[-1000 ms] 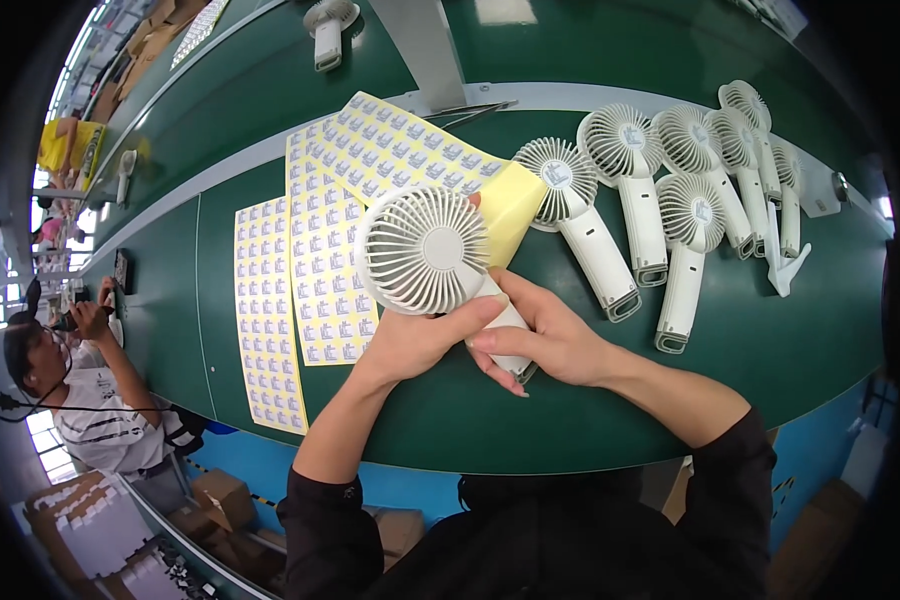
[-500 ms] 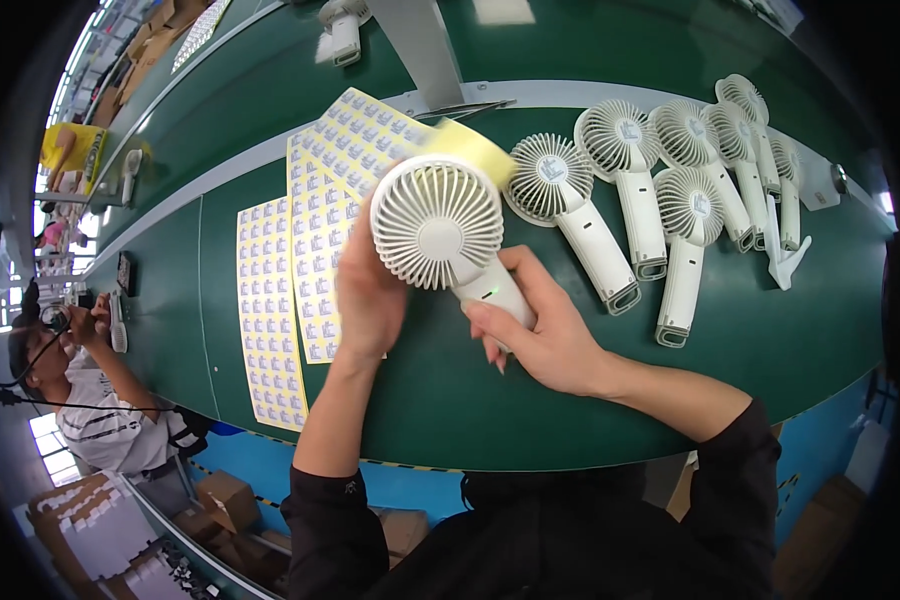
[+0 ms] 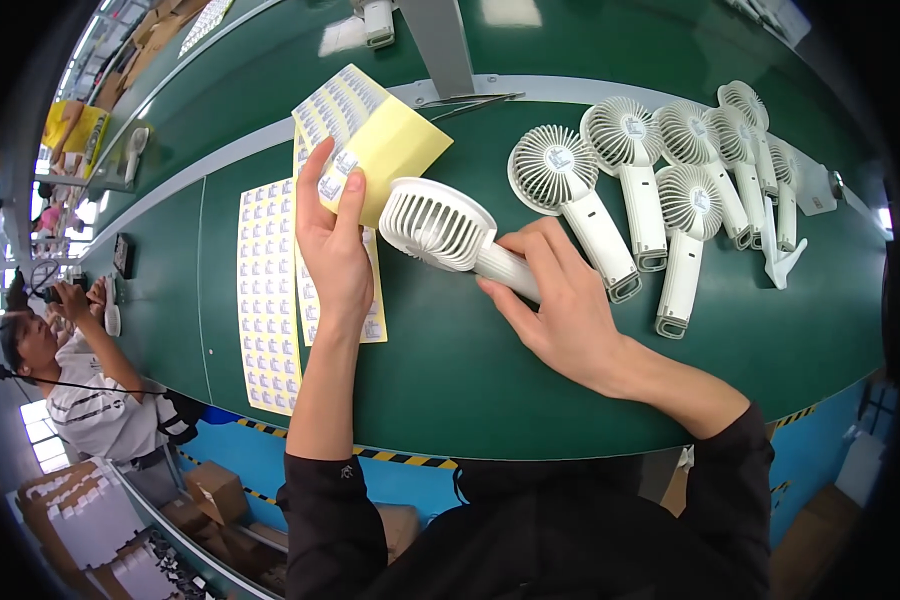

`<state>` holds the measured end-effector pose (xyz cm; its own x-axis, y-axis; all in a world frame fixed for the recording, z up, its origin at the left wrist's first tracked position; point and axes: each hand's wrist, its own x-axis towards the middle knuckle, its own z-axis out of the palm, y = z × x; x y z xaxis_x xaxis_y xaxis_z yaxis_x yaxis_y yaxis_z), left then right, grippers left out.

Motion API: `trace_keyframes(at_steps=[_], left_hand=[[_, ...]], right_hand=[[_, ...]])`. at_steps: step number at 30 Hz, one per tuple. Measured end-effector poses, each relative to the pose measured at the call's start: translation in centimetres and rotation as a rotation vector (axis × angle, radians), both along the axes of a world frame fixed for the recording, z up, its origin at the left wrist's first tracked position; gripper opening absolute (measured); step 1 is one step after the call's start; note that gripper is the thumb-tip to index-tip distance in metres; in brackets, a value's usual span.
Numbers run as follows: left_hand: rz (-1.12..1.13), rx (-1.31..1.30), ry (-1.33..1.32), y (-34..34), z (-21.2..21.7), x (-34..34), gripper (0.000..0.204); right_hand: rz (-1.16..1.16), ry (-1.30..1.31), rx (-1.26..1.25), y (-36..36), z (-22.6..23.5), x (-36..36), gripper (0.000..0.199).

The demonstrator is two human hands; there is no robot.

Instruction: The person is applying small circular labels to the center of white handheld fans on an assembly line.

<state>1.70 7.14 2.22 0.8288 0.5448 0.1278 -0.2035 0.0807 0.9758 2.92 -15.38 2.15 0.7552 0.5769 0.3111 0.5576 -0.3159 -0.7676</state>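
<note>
My right hand [image 3: 575,315] grips the handle of a white handheld fan [image 3: 435,228], its round grille tilted sideways above the green table. My left hand [image 3: 336,265] pinches a sticker sheet [image 3: 398,145] between thumb and fingers. That sheet is folded over, so its plain yellow backing shows beside rows of small printed stickers. One sticker [image 3: 338,172] lies at the edge near my left thumb and forefinger; I cannot tell whether it is peeled off. Below the left hand is another sticker sheet [image 3: 372,320], with a narrower sticker sheet [image 3: 268,300] to its left.
Several white fans [image 3: 600,240] with stickers on their grille centres lie to the right. A white Y-shaped plastic piece [image 3: 782,262] sits among them. Tweezers [image 3: 475,102] rest by a metal post [image 3: 435,45] at the back. At far left a person [image 3: 90,390] works at the table.
My left hand has left the fan head and taken hold of the sticker sheet, drawing its folded end over. The fan has turned from facing up to tilted on its side in my right hand.
</note>
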Motion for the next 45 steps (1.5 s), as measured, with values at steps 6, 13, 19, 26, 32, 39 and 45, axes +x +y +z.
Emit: trace_keyframes(at_steps=[6, 13, 19, 26, 32, 39, 45], left_hand=[[-0.041, 0.089, 0.012, 0.2, 0.3, -0.4, 0.038], [-0.201, 0.131, -0.026, -1.0, 0.7, -1.1, 0.031], [-0.248, 0.216, 0.012, -0.9, 0.4, -1.4, 0.028], [-0.296, 0.282, -0.009, -1.7, -1.3, -1.0, 0.026], [-0.336, 0.324, 0.001, -1.6, -0.8, -0.9, 0.026], [-0.294, 0.429, 0.039, -1.0, -1.9, -0.7, 0.029], [-0.278, 0.439, 0.094, -1.0, -2.0, -0.5, 0.028]], right_hand=[[0.011, -0.048, -0.121, 0.1, 0.4, 0.0, 0.042], [0.067, 0.164, -0.469, -0.2, 3.6, -1.0, 0.054], [0.13, -0.152, -0.64, 0.1, 4.8, -0.3, 0.028], [-0.023, -0.443, -0.015, 4.6, 3.4, 5.5, 0.011], [0.076, -0.318, 0.015, 5.1, 2.6, 6.1, 0.011], [0.279, 0.192, 0.025, 3.7, 3.5, 5.2, 0.009], [0.33, 0.254, -0.108, 3.8, 2.8, 5.4, 0.011]])
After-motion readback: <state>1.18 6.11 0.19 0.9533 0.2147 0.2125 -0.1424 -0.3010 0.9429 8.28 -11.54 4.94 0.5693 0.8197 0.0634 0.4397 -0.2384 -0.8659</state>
